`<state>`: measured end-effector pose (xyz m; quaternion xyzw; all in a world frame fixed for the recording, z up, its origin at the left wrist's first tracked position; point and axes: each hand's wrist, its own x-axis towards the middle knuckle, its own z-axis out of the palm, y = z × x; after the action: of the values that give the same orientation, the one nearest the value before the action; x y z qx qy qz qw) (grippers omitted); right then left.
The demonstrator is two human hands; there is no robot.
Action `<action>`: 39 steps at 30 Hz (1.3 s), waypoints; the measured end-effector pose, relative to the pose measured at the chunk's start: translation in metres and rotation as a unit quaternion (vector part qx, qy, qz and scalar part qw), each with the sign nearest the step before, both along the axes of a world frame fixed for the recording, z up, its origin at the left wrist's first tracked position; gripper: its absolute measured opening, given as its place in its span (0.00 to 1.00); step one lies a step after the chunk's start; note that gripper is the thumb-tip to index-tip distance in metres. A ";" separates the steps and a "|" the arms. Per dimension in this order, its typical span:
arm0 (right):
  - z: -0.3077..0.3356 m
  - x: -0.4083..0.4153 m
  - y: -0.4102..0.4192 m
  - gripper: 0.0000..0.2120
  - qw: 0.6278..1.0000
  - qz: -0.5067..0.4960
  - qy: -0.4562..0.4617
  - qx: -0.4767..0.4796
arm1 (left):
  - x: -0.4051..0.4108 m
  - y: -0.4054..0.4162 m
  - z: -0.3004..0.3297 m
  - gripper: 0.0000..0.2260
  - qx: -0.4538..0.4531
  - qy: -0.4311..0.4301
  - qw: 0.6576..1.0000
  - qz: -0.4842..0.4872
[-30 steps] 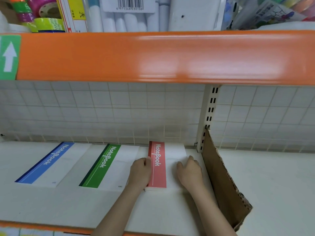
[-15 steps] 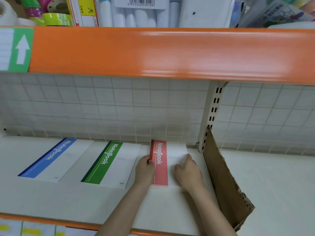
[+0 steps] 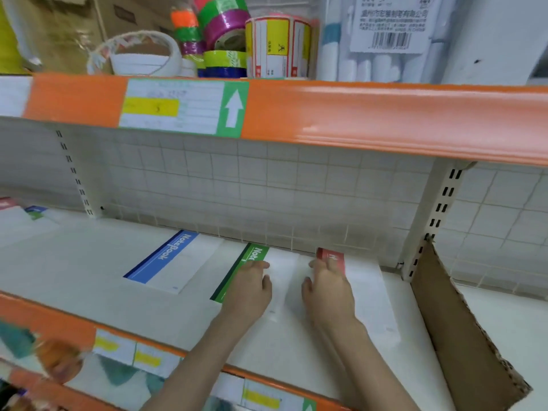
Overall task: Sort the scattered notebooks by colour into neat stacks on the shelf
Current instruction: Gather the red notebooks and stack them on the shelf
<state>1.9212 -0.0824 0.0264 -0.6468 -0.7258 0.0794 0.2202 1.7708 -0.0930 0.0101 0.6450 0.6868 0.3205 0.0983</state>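
A: Where are the notebooks found?

B: Three stacks are laid along the back edge of the shelf (image 3: 89, 280), against the wire grid. The red notebook stack (image 3: 353, 280) is set nearest the cardboard divider (image 3: 462, 327), the green notebook stack (image 3: 252, 262) just beside it, the blue notebook stack (image 3: 172, 259) further toward the left end.

A: And the hands?

B: The right hand (image 3: 327, 289) is rested on the red stack, fingers loosely bent over its spine strip; whether anything is pinched cannot be told. The left hand (image 3: 250, 289) is laid on the green stack, fingers fairly straight, nothing gripped (the view is blurred).

A: Which step is judged to be in hand?

B: Squaring up, most likely; the piles look sorted already. More notebooks (image 3: 26, 212) are glimpsed at the shelf's far left end, past the upright, so gathering may be left.

A: What is called for next?

B: Probably the green stack is to be nudged square to the back edge, with flat pressure so the covers are not fanned.
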 end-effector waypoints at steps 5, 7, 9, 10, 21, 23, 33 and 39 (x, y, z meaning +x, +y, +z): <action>0.006 -0.090 -0.012 0.15 0.991 0.129 0.010 -0.021 | -0.093 -0.036 0.008 0.16 -0.018 0.065 0.996 0.059; 0.006 -0.131 -0.021 0.16 0.984 0.178 0.017 -0.027 | -0.133 -0.056 0.010 0.16 -0.019 0.080 0.992 0.098; 0.006 -0.172 -0.032 0.18 0.973 0.227 0.017 -0.030 | -0.172 -0.077 0.011 0.16 -0.019 0.093 0.986 0.137; 0.007 -0.193 -0.037 0.19 0.968 0.248 0.016 -0.031 | -0.191 -0.088 0.012 0.16 -0.021 0.099 0.983 0.152; 0.013 -0.391 -0.107 0.19 0.920 0.389 0.008 -0.043 | -0.380 -0.207 0.018 0.15 -0.087 0.128 0.949 0.276; 0.012 -0.421 -0.119 0.16 0.912 0.407 0.004 -0.041 | -0.408 -0.227 0.017 0.15 -0.099 0.128 0.942 0.295; -0.004 -0.546 -0.175 0.18 0.866 0.500 0.000 -0.021 | -0.503 -0.318 0.006 0.15 -0.135 0.089 0.913 0.375; -0.016 -0.618 -0.195 0.14 0.841 0.541 -0.018 -0.026 | -0.562 -0.346 -0.003 0.16 -0.151 0.067 0.899 0.405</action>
<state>1.3035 -0.2771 0.0103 -0.1585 -0.9617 0.1934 0.1126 1.2089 -0.4388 0.0071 0.3081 0.9339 0.1812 0.0101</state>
